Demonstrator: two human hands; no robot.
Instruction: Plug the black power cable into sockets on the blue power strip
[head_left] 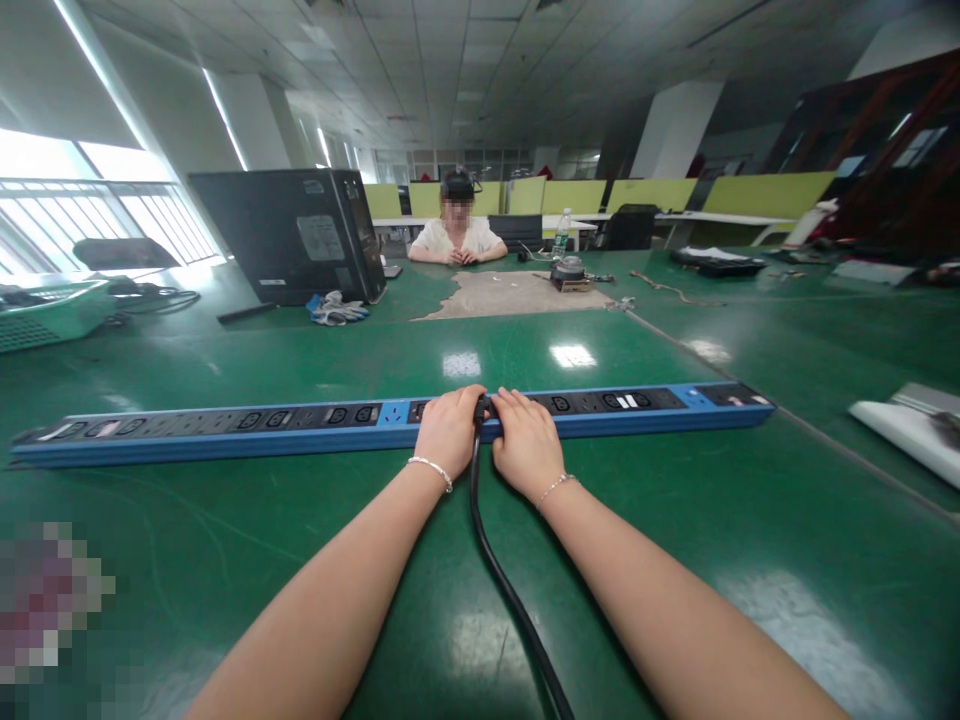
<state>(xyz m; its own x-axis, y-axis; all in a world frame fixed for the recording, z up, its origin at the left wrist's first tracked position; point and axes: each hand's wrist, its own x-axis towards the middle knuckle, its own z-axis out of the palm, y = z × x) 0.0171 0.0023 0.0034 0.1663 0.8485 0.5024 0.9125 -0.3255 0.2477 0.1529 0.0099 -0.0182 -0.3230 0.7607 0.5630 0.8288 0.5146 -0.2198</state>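
Note:
A long blue power strip [247,443] with black socket panels lies across the green table. A black cable [495,560] runs from the near edge up to a plug [481,408] at the strip's middle. My left hand [450,432] is closed on the plug from the left, its fingers on the strip. My right hand [529,440] rests on the strip just right of the plug, fingers together and bent over the top; what lies under them is hidden.
A black computer case [292,235] and gloves [337,309] stand beyond the strip at left, near a green basket [52,315]. A person [457,235] sits across the table [360,360]. A bottle [562,235] and a small device [568,272] are at the far side; a white object [904,435] lies right.

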